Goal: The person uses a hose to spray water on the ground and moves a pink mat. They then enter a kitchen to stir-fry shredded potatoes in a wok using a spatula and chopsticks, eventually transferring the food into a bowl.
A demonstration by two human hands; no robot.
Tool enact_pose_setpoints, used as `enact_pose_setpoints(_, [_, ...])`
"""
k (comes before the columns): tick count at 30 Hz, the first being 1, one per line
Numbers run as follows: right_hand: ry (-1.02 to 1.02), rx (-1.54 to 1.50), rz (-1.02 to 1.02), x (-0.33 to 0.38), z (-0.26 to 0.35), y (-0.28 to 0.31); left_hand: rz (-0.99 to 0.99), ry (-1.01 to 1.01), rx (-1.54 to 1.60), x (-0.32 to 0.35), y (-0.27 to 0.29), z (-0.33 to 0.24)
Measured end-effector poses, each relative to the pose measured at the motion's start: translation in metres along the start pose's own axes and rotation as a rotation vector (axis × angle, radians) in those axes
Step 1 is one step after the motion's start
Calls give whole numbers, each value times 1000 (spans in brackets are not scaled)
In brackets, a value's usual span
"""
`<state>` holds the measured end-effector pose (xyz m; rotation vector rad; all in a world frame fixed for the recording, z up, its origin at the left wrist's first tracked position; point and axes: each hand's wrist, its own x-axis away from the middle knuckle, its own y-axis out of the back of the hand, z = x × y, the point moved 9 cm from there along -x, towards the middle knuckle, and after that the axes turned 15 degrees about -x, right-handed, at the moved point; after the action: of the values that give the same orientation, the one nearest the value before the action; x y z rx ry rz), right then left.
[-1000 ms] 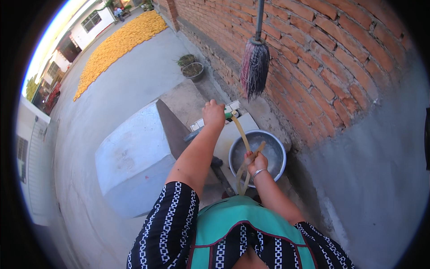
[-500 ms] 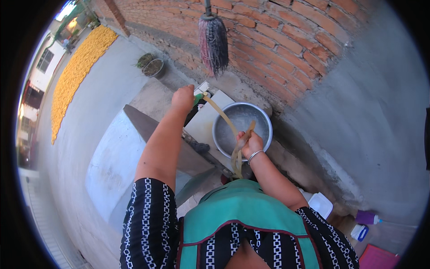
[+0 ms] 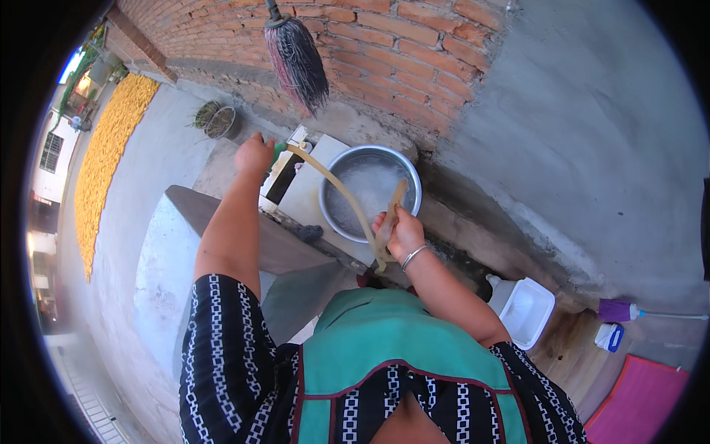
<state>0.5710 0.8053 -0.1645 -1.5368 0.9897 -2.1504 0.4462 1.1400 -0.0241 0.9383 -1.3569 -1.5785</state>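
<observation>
My left hand, arm stretched out, is closed at a green fitting that looks like a tap. From this fitting a yellowish hose arcs across the near left side of a round metal basin. The hose loops back at the basin's near rim, and my right hand is closed around its end part. Its tip points away from me over the basin, where pale, bubbly water shows. My left fingertips are partly hidden, so their exact grip is unclear.
A mop head hangs before the brick wall. At right are a white plastic tub, a purple brush and a pink mat. A plant bucket and spread yellow cobs lie far left.
The view has turned, so the basin, mop and hands sit farther left in it, and more of the white tub shows. Both hands keep their places at the fitting and hose.
</observation>
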Motion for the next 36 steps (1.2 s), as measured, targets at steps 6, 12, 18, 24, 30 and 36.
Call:
enact_pose_setpoints(6, [8,27,101,25,9,-5,-49,-2,-55,-5,-16,-5])
enact_pose_setpoints(12, [45,-17,130,46,12,-18,-50,-151,-189,0,-14,-3])
enact_pose_setpoints(18, [87,-46,248,82,18,-83,384,-1019,238,150,3,-130])
enact_pose_setpoints(24, [208,220,758,143,32,-165,601,-877,1071,255,43,-155])
enact_pose_setpoints(30, [236,1541,663,66,-10,-2,433,-765,1238,199,131,-118])
enact_pose_setpoints(36, [-49,1864,447,55,-4,223,289,-158,1436,69,97,-46])
